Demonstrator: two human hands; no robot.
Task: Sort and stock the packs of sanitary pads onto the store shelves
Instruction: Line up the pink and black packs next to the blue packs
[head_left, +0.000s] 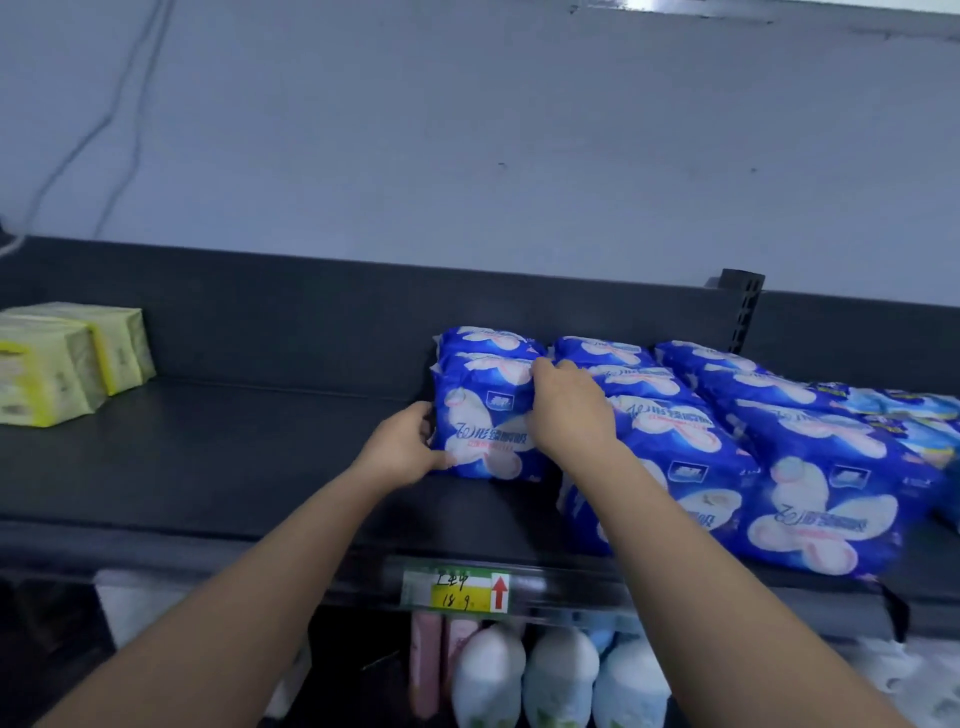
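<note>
A blue pack (485, 436) stands on its lower edge on the dark shelf (218, 467), printed face toward the camera and lettering upright. It leans back against a second pack (483, 340). Its width runs along the shelf front. The left hand (402, 447) has its grip curled round the pack's left edge. The right hand (566, 410) is hooked over the top right corner, so the pack sits between the two. Rows of matching packs (810, 483) lie just to the right, and green packs (52, 364) are well apart on the left.

Head view: you look forward and down onto the dark flat metal shelf (208, 457).
Nearness: close; shelf fills your lower frame.
</note>
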